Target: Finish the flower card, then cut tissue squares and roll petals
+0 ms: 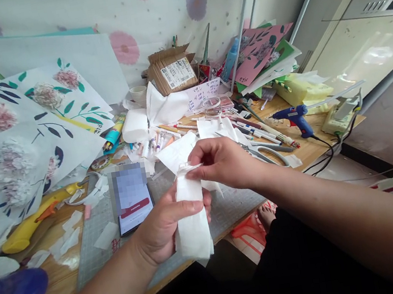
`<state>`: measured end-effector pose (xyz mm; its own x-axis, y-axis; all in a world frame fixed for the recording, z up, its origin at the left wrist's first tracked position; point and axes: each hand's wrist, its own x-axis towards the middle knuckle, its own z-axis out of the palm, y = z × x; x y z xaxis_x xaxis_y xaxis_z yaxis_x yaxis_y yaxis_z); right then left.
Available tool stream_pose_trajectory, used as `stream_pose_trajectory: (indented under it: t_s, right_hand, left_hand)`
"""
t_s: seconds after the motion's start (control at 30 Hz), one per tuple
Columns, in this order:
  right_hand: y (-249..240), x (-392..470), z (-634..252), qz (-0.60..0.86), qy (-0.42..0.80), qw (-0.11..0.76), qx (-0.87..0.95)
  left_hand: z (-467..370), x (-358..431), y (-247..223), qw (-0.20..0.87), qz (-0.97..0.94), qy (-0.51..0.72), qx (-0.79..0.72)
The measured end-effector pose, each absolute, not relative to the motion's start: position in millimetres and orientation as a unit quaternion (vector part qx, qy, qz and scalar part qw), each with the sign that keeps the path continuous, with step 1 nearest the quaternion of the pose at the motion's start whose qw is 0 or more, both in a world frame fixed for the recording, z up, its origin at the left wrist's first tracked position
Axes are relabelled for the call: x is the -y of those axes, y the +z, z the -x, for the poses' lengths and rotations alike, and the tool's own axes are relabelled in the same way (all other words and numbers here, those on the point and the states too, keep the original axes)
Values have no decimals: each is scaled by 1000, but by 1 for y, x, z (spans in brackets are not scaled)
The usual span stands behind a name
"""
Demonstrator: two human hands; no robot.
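Note:
A long folded strip of white tissue paper [193, 229], several layers thick, is held upright over the table's front edge. My left hand [164, 224] is closed around its middle, the thumb lying across the front. At the strip's top end my right hand [221, 163] pinches the layered edge between thumb and fingers. Just behind the hands lies a loose white sheet [177, 152]. Scissors [266, 150] with grey handles rest right of my right hand. A phone [133, 197] with a lit screen lies on the grey cutting mat [95, 227], left of my hands.
Blue glue gun [298, 118] at right, its cord hanging off the edge. A yellow glue gun [40, 219] lies left among paper scraps [69, 236]. Pens and markers [154, 141], a cardboard box [171, 71] and a yellow tissue pack [302, 93] stand behind. Flower pictures [15, 160] lean left.

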<state>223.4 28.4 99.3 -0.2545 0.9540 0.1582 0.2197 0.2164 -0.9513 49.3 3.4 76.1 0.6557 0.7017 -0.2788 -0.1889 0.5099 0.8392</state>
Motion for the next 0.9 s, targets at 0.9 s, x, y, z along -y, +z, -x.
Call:
stream_pose_trajectory:
  t_s: [0.9]
  right_hand:
    - [109,-23,-261,396,477,512,595]
  left_hand:
    - [-35,-11,75,835,-518,103,-156]
